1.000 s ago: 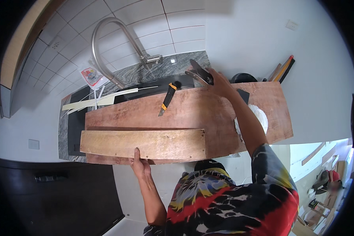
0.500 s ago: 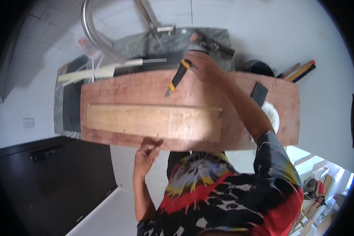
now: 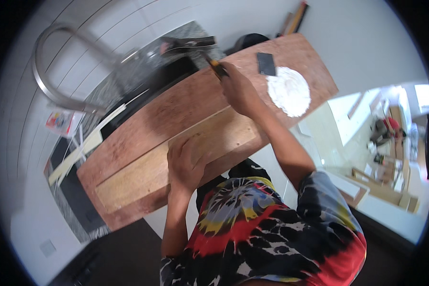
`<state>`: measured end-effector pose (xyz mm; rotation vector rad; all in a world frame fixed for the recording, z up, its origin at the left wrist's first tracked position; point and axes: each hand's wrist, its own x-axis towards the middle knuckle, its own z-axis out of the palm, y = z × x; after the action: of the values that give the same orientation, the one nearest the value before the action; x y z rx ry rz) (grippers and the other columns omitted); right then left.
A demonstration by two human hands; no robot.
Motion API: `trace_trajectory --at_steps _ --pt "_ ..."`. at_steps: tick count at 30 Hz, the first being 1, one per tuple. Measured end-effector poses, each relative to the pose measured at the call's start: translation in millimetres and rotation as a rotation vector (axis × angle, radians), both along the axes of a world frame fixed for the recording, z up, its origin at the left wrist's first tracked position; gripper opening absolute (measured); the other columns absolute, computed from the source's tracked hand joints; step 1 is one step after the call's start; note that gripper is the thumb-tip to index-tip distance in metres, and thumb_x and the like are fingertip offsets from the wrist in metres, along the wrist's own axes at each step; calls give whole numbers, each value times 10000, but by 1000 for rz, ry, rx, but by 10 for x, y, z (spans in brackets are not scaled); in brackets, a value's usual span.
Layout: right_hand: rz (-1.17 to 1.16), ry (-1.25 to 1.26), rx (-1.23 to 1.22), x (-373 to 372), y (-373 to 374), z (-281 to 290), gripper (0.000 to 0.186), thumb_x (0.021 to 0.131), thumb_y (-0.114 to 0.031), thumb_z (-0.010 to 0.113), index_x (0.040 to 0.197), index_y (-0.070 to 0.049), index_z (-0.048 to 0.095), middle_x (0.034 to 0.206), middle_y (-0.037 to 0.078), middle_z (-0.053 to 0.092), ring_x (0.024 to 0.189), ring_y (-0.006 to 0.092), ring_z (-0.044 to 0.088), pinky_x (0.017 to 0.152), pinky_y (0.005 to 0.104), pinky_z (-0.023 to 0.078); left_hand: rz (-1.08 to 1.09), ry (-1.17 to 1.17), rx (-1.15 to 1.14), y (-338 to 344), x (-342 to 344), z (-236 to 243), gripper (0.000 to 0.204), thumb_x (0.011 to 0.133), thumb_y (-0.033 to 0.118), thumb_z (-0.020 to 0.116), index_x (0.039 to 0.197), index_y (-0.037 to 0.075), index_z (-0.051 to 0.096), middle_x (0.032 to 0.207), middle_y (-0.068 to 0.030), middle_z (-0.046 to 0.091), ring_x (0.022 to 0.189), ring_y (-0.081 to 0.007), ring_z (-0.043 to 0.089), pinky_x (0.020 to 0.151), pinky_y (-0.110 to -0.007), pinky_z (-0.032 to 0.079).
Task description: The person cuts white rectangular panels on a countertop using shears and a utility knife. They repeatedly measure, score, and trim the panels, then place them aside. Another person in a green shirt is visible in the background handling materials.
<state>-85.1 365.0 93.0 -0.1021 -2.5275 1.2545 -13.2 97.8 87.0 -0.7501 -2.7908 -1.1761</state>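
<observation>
My right hand grips a yellow-and-black utility knife above the reddish plywood sheet, which lies over the sink counter. My left hand rests on a narrow, pale wooden board on that sheet, fingers apart and bent slightly. Right of my right hand are a white round pad or mound and a dark flat rectangle. A black tool, too blurred to identify, lies on the granite counter behind the knife.
Cream strips, a plastic packet and a steel tap are at the left. A black round object and long tools stand behind the sheet. Another person crouches at the right among boards.
My right hand has let go of the black tool and taken up the knife. My left hand has moved from the board's front edge onto its face. The view has turned.
</observation>
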Motion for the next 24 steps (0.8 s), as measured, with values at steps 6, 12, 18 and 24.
trace_trajectory --at_steps 6,12,18,24 --pt "-322 -355 -444 1439 81 -77 319 1055 -204 574 1244 50 535 816 144 640 715 236 668 659 412 543 -123 112 -144 980 -223 -453 438 965 254 679 1337 35 607 1385 -196 575 1287 -411 533 1078 -545 397" --pt "-254 -382 -76 1663 200 -537 308 1034 -215 562 1200 41 523 945 307 698 921 506 673 814 564 515 40 192 -362 1412 -178 -816 437 1037 325 590 1383 58 591 1341 -187 605 1256 -380 548 1105 -529 342" --pt "-132 -456 -139 1465 205 -619 276 1027 -207 550 1129 47 515 845 286 713 830 476 711 760 566 544 51 197 -364 1493 -144 -677 431 1065 316 546 1432 91 577 1354 -159 610 1270 -340 535 1114 -525 317" --pt "-46 -397 -86 1325 238 -625 263 957 -98 546 1147 82 513 800 274 712 766 448 726 687 539 568 66 204 -402 1508 -130 -696 427 1075 323 537 1435 97 586 1367 -146 602 1306 -319 516 1140 -513 295"
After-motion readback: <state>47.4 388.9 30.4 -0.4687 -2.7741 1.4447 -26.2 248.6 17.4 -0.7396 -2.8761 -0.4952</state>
